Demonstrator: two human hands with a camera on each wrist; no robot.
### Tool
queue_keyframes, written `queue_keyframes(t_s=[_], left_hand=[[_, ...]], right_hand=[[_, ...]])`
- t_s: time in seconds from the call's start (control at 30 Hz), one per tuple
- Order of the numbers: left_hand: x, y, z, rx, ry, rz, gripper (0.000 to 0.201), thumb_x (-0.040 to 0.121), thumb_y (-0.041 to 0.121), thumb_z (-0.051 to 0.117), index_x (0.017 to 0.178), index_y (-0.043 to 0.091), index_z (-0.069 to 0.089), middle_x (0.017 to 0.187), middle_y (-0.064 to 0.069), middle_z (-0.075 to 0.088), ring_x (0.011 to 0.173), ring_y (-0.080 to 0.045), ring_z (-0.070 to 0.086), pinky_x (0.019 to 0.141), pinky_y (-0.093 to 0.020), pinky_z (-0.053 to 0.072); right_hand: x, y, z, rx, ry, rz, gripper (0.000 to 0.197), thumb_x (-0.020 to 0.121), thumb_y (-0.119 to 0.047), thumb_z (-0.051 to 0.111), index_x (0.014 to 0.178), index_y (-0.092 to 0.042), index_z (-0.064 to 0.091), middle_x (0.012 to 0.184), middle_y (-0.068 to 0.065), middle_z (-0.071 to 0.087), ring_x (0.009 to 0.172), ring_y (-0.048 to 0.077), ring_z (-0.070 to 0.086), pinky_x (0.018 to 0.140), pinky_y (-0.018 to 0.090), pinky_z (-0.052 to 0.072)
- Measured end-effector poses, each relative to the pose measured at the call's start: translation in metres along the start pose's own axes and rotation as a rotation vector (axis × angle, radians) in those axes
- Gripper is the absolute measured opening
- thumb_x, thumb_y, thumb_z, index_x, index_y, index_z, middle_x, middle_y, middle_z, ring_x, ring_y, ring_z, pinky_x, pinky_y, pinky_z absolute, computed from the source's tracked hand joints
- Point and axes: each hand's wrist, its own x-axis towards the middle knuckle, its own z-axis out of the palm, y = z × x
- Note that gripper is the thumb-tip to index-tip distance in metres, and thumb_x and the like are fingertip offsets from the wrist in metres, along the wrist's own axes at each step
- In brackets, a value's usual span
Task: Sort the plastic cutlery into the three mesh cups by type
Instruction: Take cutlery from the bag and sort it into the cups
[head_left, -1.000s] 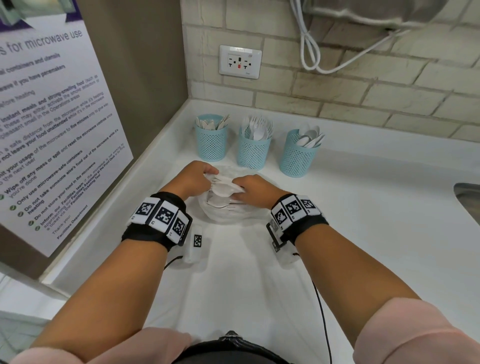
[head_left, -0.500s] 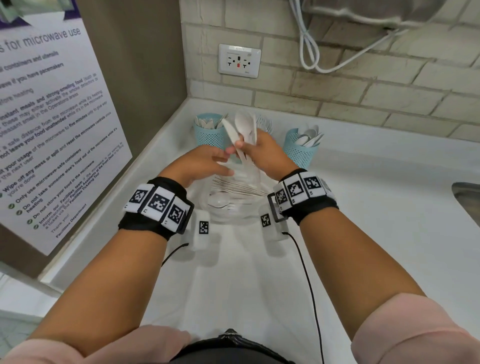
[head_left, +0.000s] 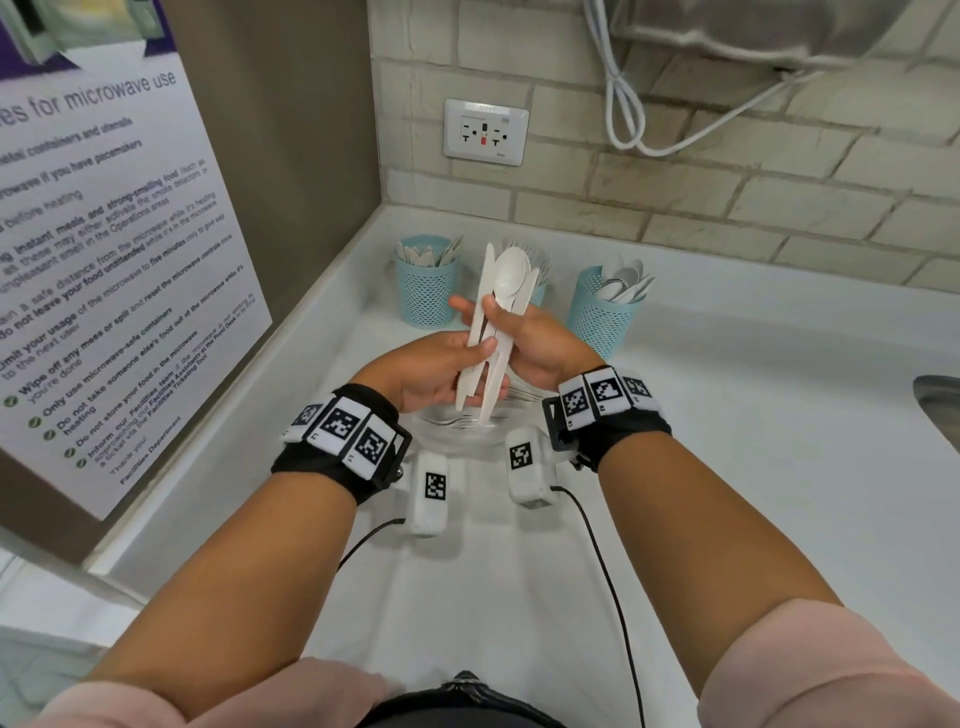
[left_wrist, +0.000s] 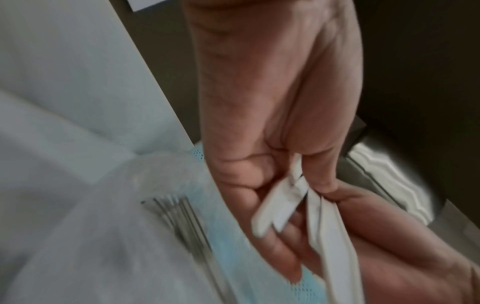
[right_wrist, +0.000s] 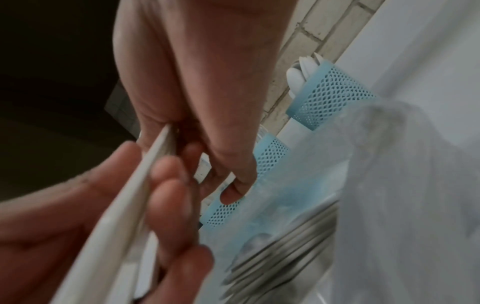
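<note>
White plastic cutlery (head_left: 496, 317) stood upright, gripped by my left hand (head_left: 434, 371) and my right hand (head_left: 535, 345) together, above the counter (head_left: 727, 415); three blue mesh cups (head_left: 426, 283) stood just beyond my fingers.

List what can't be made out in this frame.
- Middle mesh cup: head view, its contents are hidden behind the raised cutlery bundle.
- Count and types in the bundle: pieces overlap; wrist views blurred.
- Pile in the clear bag: hands cover it; wrist views smeared.
</note>
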Motion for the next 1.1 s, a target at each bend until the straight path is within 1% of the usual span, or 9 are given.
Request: queue_keyframes(t_s=[0.13,0.27,0.43,0.53,0.6,0.67,0.77,0.93,1.1], left_hand=[[0.005,-0.009,0.001,-0.017,0.059,0.006,0.021,0.099,0.027,0.041,0.099,0.014,0.057,0.072,-0.001,0.07,0.066,-0.011,0.069,0.081,-0.036,0.054],[0.004,-0.012,-0.001,-0.154,0.009,-0.003,0.024,0.101,0.018,0.036,0.104,0.011,0.059,0.084,-0.003,0.074,0.077,-0.018,0.072,0.071,-0.031,0.059],[0.002,-0.013,-0.002,-0.237,-0.018,-0.023,0.025,0.1,0.018,0.035,0.106,0.011,0.059,0.09,-0.005,0.074,0.082,-0.022,0.072,0.079,-0.037,0.056],[0.001,-0.015,-0.003,-0.29,-0.035,-0.027,0.026,0.101,0.02,0.035,0.109,0.011,0.058,0.093,-0.007,0.074,0.084,-0.025,0.071,0.081,-0.042,0.054],[0.0,-0.016,-0.003,-0.331,-0.045,-0.03,0.027,0.101,0.02,0.033,0.111,0.011,0.057,0.096,-0.01,0.073,0.086,-0.029,0.071,0.08,-0.045,0.054],[0.0,-0.017,-0.003,-0.345,-0.05,-0.031,0.028,0.102,0.021,0.032,0.111,0.013,0.057,0.097,-0.012,0.072,0.087,-0.03,0.07,0.08,-0.047,0.054],[0.001,-0.019,-0.001,-0.324,-0.031,-0.032,0.029,0.102,0.023,0.031,0.111,0.013,0.057,0.097,-0.012,0.072,0.086,-0.028,0.071,0.078,-0.046,0.055],[0.006,-0.018,0.002,-0.267,0.02,-0.025,0.031,0.101,0.023,0.035,0.121,0.007,0.053,0.108,-0.016,0.065,0.091,-0.027,0.067,0.083,-0.046,0.053],[0.008,-0.018,0.005,-0.245,0.104,-0.028,0.021,0.101,0.019,0.038,0.111,0.011,0.054,0.092,-0.01,0.067,0.071,-0.017,0.069,0.068,-0.033,0.058]], right_hand=[[-0.001,0.003,0.001,-0.064,0.008,0.012,0.022,0.101,-0.022,0.035,0.116,-0.02,0.051,0.126,0.003,0.056,0.099,0.008,0.058,0.096,0.031,0.044],[-0.002,0.005,-0.001,-0.122,0.002,0.058,0.031,0.102,-0.027,0.032,0.115,-0.014,0.057,0.134,0.013,0.053,0.097,0.019,0.059,0.095,0.036,0.047],[-0.003,0.008,-0.001,-0.093,0.036,0.077,0.041,0.101,-0.031,0.03,0.129,-0.007,0.049,0.139,0.014,0.049,0.1,0.017,0.061,0.09,0.031,0.051],[-0.004,0.009,-0.001,-0.087,0.038,0.087,0.042,0.101,-0.037,0.028,0.115,-0.012,0.058,0.129,0.005,0.058,0.098,0.016,0.063,0.094,0.035,0.048],[-0.004,0.01,-0.001,-0.079,0.034,0.093,0.044,0.101,-0.04,0.026,0.107,-0.016,0.063,0.119,0.0,0.062,0.093,0.015,0.066,0.091,0.033,0.051],[-0.004,0.012,-0.002,-0.076,0.048,0.089,0.045,0.101,-0.041,0.027,0.107,-0.015,0.064,0.106,0.003,0.069,0.088,0.015,0.069,0.084,0.03,0.055],[-0.002,0.015,-0.002,-0.095,0.086,0.078,0.044,0.1,-0.042,0.031,0.105,-0.016,0.066,0.1,0.005,0.07,0.088,0.017,0.068,0.084,0.033,0.055],[0.002,0.019,-0.001,-0.12,0.145,0.048,0.035,0.098,-0.042,0.037,0.102,-0.019,0.064,0.118,0.011,0.065,0.106,0.026,0.063,0.092,0.041,0.052],[0.002,0.021,0.001,-0.18,0.168,0.029,0.033,0.097,-0.042,0.04,0.093,-0.021,0.066,0.108,0.015,0.068,0.105,0.031,0.063,0.096,0.047,0.049]])
